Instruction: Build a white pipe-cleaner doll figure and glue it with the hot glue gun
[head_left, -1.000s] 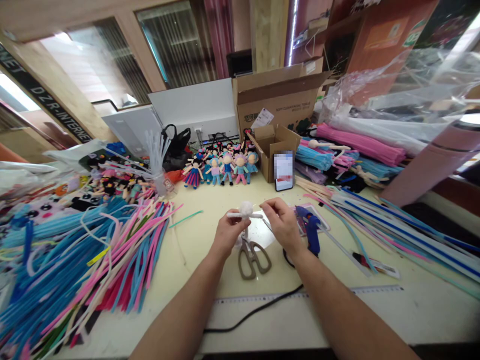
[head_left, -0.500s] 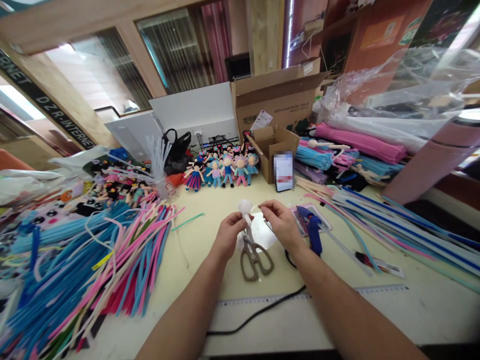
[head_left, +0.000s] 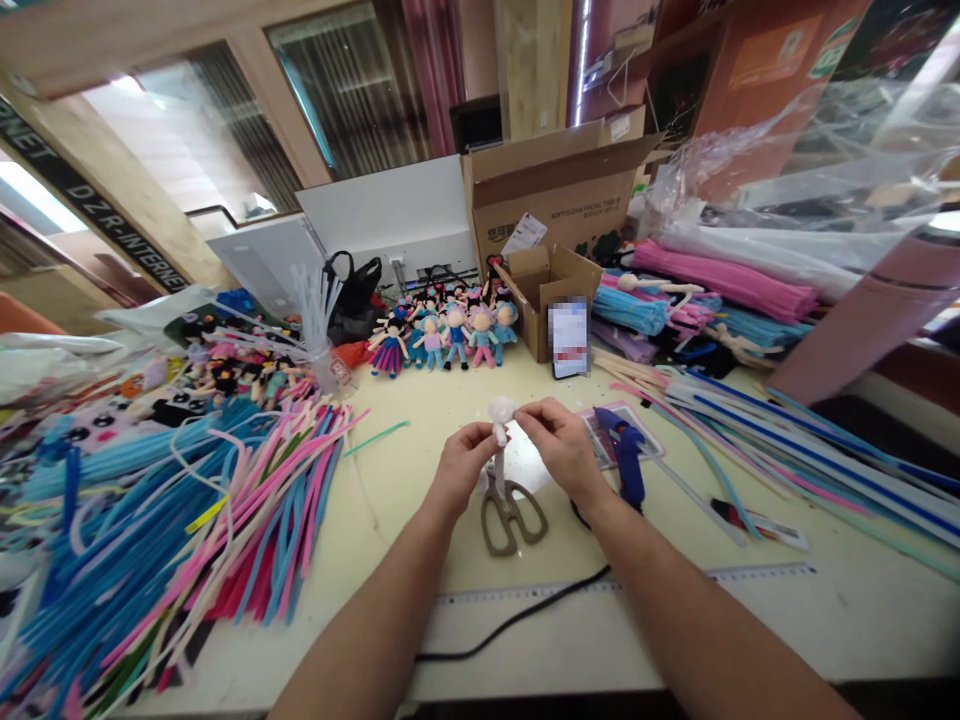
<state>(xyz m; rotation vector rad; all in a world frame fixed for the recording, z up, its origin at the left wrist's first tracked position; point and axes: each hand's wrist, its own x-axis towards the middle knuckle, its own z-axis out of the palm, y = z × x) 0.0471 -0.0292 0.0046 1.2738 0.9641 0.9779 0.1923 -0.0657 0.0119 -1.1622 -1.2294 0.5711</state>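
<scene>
Now both hands' fingers pinched shut on white pipe-cleaner figure (head_left: 499, 420) between them, above scissors (head_left: 510, 510)

The scissors (head_left: 512, 510) lie on the tabletop (head_left: 420, 470), and everything else is placed from them. Directly above them the left hand (head_left: 459, 468) and right hand (head_left: 564, 448) meet around a small pipe-cleaner figure (head_left: 499, 418). Just right of the scissors lies the glue gun (head_left: 624, 455), its cable (head_left: 517, 620) running toward the near edge, where a ruler (head_left: 600, 590) lies crosswise. Far left of the scissors spreads a heap of pipe cleaners (head_left: 187, 520). Behind the scissors stands a row of dolls (head_left: 446, 335), with a phone (head_left: 568, 338) leaning against a small box (head_left: 547, 285) to their right, and a large box (head_left: 559, 190) behind that. More bundled pipe cleaners (head_left: 720, 285) lie far right.
</scene>
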